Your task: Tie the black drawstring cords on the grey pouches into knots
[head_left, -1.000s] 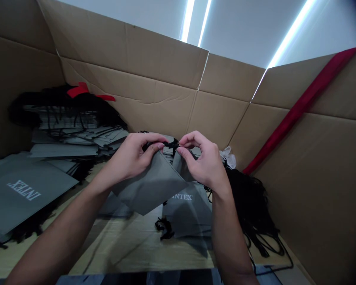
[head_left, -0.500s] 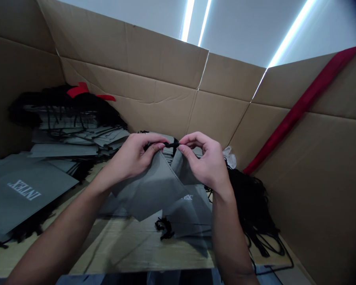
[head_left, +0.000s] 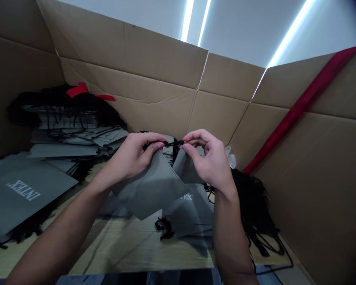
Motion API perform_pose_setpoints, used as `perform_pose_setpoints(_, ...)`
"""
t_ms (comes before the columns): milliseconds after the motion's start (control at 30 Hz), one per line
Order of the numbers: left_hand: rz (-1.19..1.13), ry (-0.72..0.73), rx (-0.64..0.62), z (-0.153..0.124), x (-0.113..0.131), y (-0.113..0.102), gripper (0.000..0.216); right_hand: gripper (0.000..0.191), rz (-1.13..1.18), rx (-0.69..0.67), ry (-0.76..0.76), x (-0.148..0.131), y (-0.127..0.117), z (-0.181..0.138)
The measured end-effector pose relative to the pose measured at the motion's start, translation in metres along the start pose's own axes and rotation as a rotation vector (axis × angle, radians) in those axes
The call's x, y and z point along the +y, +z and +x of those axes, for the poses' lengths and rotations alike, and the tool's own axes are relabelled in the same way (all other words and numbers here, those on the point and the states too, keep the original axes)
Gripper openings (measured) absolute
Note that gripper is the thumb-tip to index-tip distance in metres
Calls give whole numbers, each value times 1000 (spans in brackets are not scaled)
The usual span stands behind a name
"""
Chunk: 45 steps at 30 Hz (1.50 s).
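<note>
Both of my hands pinch a black drawstring cord [head_left: 174,144] stretched between them. My left hand [head_left: 141,154] is closed on the cord's left part, thumb against index finger. My right hand [head_left: 209,158] is closed on its right part. Below the fingers hangs a grey drawstring bag [head_left: 150,190], its top edge folded into a V under the cord. Under it, more grey bags with white lettering [head_left: 192,213] lie on the table, with black cord ends [head_left: 164,228] at their left corner. Fingers hide the cord's ends.
Cardboard walls [head_left: 130,83] enclose the wooden table [head_left: 130,249]. Stacked grey bags [head_left: 65,134] with black cords fill the left, a red strip [head_left: 78,91] on top; a lettered bag [head_left: 29,190] lies nearer. At right sit a bundle of black cords [head_left: 252,202] and a red band [head_left: 302,109].
My right hand has moved slightly to the right, drawing the cord out longer between the hands. My left hand has barely moved.
</note>
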State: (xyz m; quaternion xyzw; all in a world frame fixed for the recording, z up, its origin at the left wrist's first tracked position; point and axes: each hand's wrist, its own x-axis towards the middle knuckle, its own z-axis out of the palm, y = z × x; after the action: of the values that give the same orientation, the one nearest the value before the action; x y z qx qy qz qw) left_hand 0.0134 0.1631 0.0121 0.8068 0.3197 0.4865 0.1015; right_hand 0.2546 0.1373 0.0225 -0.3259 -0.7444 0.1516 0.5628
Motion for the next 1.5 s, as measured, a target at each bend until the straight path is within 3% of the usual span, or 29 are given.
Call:
perform_pose_setpoints(133,0,-7,6,0,1,0,26,17,56,8,40,3,-14,1)
perform_pose_setpoints(267,-14,-6,21,0,2,0,26,23,-48,1,3,2,-19,1)
perform_pose_setpoints(467,-158,-42,20,-4,15,8,20,10,-71,-2,4,-11,-7,-6)
perform_pose_setpoints(667,-242,-73,55,-12,26,19,26,7,-221,7,-189,-19,3,-11)
perform_pose_setpoints(967,-71,34,98,-16,39,19,25,10,-327,56,-278,-27,6,-13)
perform_pose_setpoints(1100,-48,128,118,-17,42,16,21,11,-317,65,-250,-30,5,-15)
perform_pose_setpoints(1267,8,116,218,-21,44,12,9,12,-292,83,-190,-33,5,-17)
perform_pose_setpoints(1500,215,391,222,-25,47,3,11,14,-232,33,-158,-38,3,-18)
